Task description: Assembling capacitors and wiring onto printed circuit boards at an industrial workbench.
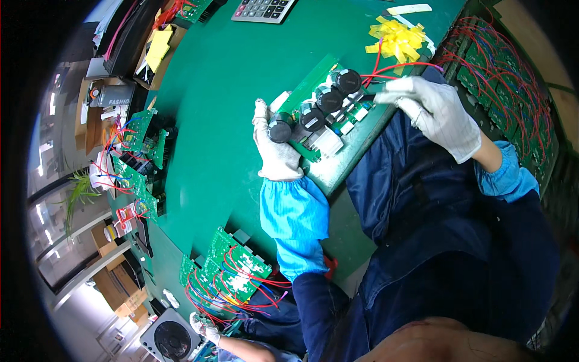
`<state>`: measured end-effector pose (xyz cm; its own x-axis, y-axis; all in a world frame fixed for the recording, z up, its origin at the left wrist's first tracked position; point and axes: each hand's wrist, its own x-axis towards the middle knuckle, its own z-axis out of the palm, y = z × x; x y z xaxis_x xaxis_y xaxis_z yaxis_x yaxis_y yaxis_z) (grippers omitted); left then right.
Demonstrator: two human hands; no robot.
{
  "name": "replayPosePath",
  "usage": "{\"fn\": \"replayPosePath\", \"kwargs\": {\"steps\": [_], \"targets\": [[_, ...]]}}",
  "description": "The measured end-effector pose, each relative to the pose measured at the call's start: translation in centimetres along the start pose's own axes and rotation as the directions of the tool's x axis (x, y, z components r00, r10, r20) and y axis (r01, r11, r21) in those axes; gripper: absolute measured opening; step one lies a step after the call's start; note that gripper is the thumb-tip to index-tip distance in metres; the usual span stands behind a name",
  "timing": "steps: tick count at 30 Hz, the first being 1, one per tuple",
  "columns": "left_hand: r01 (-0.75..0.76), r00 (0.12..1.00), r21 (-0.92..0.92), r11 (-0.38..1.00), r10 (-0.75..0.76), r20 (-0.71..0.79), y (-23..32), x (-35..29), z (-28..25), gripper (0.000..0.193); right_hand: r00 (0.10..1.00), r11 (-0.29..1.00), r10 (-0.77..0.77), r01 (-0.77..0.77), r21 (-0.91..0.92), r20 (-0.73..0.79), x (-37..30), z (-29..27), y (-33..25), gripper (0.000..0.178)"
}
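A green circuit board [310, 83] with several black round capacitors, white connectors and red wires sits tilted at the table's near edge. My left hand [277, 154], in a white glove, grips the board's left end beside a capacitor. Part of its fingers is hidden behind the board. My right hand [437, 111], also gloved, is at the board's right end, near the red wires [404, 65]. Its fingertips are bent and smeared by motion beside a dark, thin piece; whether they hold it is unclear.
A yellow ribbon-like bundle [397, 39] and a calculator [263, 9] lie on the green table [223, 96]. More wired boards [503, 84] stand at the right, others [142, 163] at the left. A co-worker's gloved hand [205, 327] is by boards [241, 271] at lower left, near a fan [172, 339].
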<state>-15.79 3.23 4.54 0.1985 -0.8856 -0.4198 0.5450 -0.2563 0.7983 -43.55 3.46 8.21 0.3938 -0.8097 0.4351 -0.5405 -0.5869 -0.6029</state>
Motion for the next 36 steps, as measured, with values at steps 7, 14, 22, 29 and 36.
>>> {"fn": "replayPosePath", "kwargs": {"steps": [7, 14, 22, 29, 36], "targets": [[0.048, 0.998, 0.023, 0.999, -0.047, -0.037, 0.6, -0.2, 0.3, 0.050, 0.978, 0.938, -0.160, 0.194, -0.287, 0.136, -0.8, 0.3, -0.2, 0.021], [0.019, 0.999, 0.067, 0.998, -0.016, -0.042, 0.5, -0.1, 0.4, 0.050, 0.979, 0.934, -0.198, 0.206, -0.293, 0.056, -1.1, 1.0, -0.4, 0.024], [0.053, 0.998, -0.094, 0.994, -0.050, 0.035, -0.1, 1.4, -1.6, 0.048, 0.976, 0.942, -0.188, 0.211, -0.259, 0.111, -0.9, 2.1, -0.9, 0.025], [0.090, 0.996, -0.184, 0.979, -0.088, 0.022, 0.7, 0.2, -1.2, 0.048, 0.954, 0.890, -0.276, 0.300, -0.344, 0.117, -0.7, 3.4, -1.7, 0.026], [0.011, 0.998, -0.100, 0.995, -0.017, -0.058, 0.4, 0.2, -0.6, 0.048, 0.922, 0.908, -0.330, 0.369, -0.198, 0.203, -1.3, 3.4, -2.2, 0.023]]}}
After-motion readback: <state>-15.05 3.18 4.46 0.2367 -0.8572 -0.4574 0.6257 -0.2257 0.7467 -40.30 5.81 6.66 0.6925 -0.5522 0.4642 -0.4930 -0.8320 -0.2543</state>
